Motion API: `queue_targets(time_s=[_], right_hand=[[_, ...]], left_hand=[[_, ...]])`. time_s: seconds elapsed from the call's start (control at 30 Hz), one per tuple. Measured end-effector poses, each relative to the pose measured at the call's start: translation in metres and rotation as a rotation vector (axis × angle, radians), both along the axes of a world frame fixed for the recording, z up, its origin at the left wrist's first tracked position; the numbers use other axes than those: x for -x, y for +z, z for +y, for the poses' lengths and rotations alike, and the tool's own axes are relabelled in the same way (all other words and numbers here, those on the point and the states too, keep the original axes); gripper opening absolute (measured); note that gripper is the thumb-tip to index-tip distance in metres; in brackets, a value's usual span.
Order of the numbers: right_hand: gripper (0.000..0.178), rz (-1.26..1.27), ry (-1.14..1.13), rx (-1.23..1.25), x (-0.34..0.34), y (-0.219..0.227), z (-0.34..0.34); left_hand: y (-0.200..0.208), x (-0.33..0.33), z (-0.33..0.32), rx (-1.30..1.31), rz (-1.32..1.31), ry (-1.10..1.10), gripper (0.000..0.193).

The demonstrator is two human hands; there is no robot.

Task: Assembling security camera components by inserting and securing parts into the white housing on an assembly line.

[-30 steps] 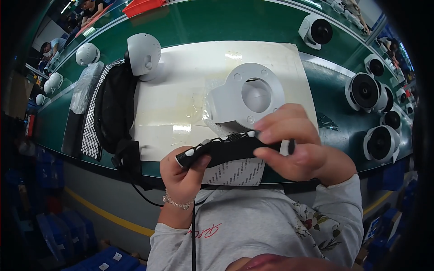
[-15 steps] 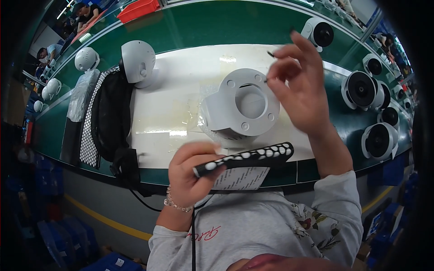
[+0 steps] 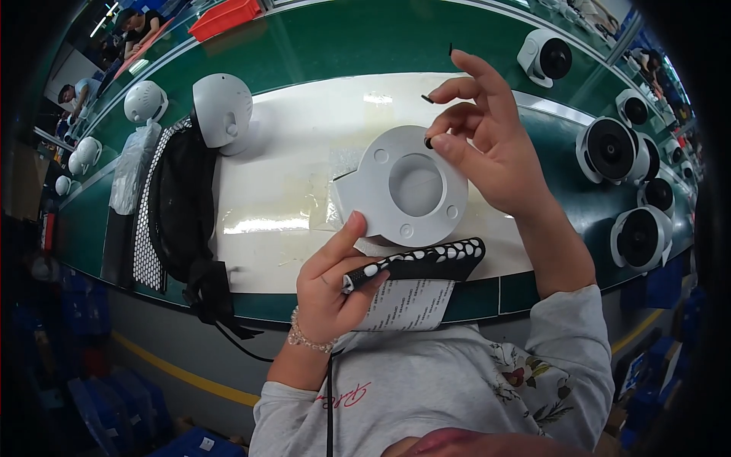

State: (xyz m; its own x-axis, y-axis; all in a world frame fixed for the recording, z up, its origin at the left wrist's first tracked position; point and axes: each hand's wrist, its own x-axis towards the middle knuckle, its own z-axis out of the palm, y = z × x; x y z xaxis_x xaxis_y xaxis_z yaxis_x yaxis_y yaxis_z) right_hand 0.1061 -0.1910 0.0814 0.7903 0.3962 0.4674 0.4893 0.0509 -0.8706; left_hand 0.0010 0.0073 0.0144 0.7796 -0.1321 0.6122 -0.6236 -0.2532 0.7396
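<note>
Near the middle of the table's (image 3: 327,46) front edge, a dotted black sheet (image 3: 434,263) is pinched in the left hand (image 3: 327,297), whose extended forefinger is laid against a white ring-shaped base (image 3: 373,199) on a pale mat (image 3: 274,183). A small dark pad (image 3: 428,142) is pinched by the right hand's (image 3: 495,148) thumb and forefinger at the base's far rim; its raised fingers are tipped with dark pieces (image 3: 427,98).

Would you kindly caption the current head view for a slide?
Left hand holds a dotted sheet and touches a white base; right hand holds a small black piece at the base's rim.
</note>
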Motion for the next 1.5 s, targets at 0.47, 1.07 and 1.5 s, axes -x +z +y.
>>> queue_targets(time_s=[0.47, 1.07, 1.5], right_hand=[[0.058, -0.101, 0.02, 0.241, 0.012, 0.019, 0.027], [0.021, -0.475, -0.123, 0.56, 0.048, 0.013, 0.01], [0.012, -0.427, -0.106, 0.665, 0.062, -0.003, 0.01]], left_hand=[[-0.01, 0.003, 0.002, -0.007, 0.024, 0.013, 0.024], [-0.01, 0.004, 0.002, -0.023, 0.036, 0.02, 0.025], [-0.012, 0.002, -0.001, 0.02, -0.043, 0.031, 0.018]])
